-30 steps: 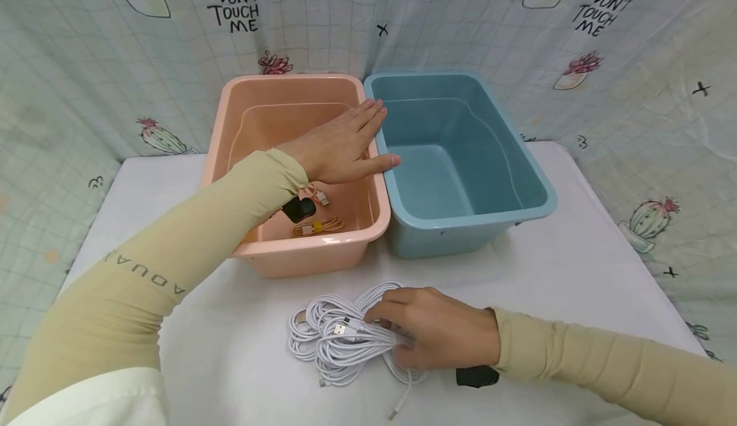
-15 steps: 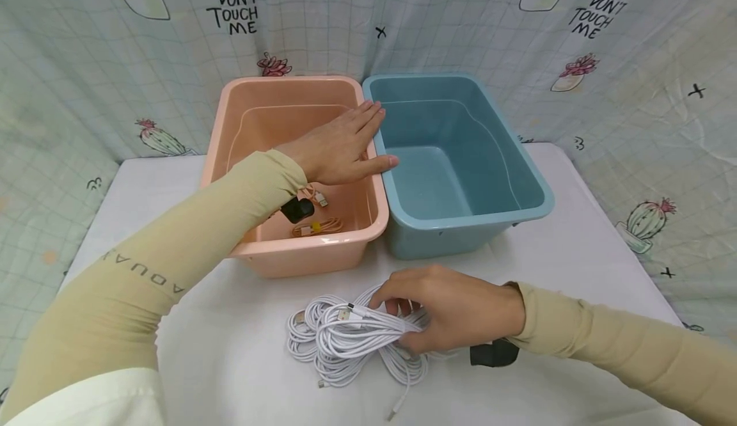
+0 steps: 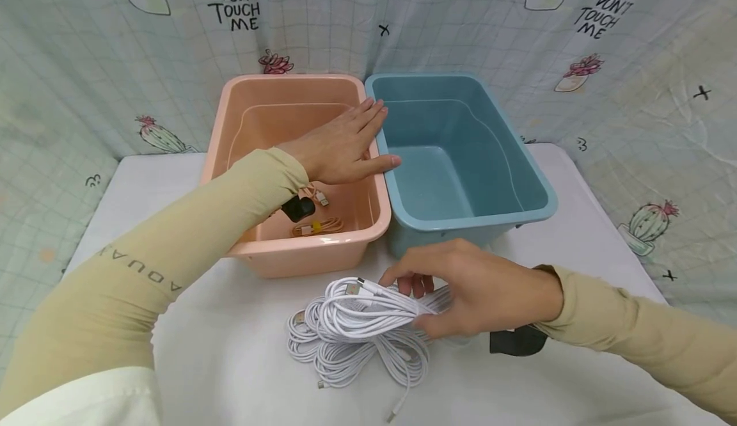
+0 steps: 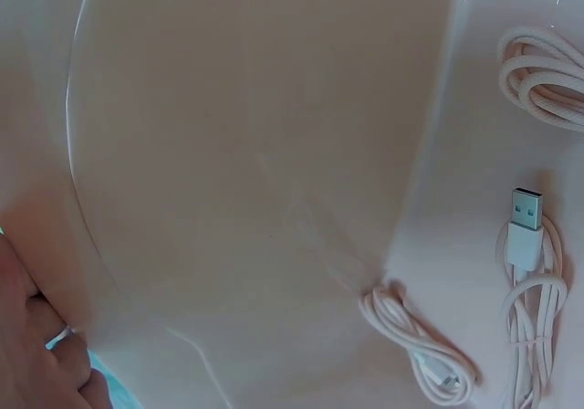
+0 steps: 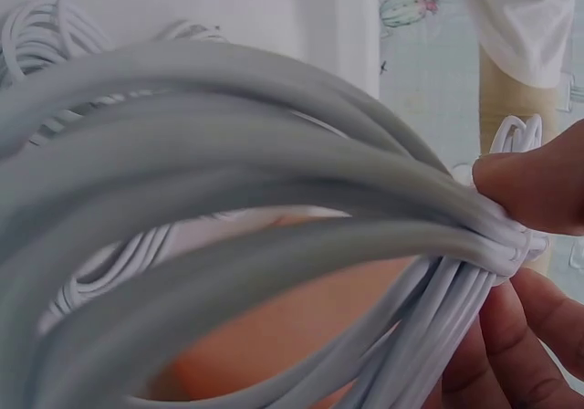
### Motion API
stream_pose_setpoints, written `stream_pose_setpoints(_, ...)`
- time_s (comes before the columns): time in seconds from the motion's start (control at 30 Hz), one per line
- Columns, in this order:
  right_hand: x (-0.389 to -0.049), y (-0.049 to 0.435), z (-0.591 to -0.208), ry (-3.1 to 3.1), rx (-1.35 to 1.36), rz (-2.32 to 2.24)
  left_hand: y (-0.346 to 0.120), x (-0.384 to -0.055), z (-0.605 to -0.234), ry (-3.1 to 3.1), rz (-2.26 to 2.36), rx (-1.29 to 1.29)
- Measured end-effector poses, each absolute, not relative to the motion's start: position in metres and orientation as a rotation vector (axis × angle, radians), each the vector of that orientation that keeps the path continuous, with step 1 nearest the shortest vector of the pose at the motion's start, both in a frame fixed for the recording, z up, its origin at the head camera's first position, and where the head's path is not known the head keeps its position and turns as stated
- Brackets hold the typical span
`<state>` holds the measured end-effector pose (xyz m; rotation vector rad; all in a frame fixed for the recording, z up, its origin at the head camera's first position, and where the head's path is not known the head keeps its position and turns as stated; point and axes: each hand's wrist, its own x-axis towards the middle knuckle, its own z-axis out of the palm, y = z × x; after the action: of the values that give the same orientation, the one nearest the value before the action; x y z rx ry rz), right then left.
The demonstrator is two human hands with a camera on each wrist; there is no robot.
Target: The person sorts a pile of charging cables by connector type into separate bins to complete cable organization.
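Note:
My right hand (image 3: 466,288) pinches a bundled coil of white USB cable (image 3: 359,314), raised just above the pile. In the right wrist view the thumb (image 5: 538,185) and fingers close on the tied middle of the held cable (image 5: 456,213), and its loops fan out large near the camera. Beneath it, more white coiled cables (image 3: 345,368) lie on the table, a loose plug end pointing toward the front. With fingers straight, my left hand (image 3: 342,148) rests across the touching rims of the pink bin (image 3: 311,244) and the blue bin (image 3: 472,222).
Several pinkish coiled cables, one with a USB plug (image 4: 526,213), lie inside the pink bin. The blue bin stands close against it on the right. White cloth covers the table (image 3: 242,349), and a patterned curtain (image 3: 322,23) hangs behind and at both sides.
My right hand has moved up and to the right, lifting one white cable coil off the pile. The left hand stays on the rims.

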<state>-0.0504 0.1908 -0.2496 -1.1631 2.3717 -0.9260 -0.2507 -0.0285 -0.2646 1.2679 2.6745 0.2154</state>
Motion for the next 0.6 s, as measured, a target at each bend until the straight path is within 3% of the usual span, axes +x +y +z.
stream_pose_setpoints(0.6, -0.066, 0.204, -0.217, 2.429, -1.067, -1.023, -0.028, -0.251, -0.265, 2.661, 0.237, 1.248)
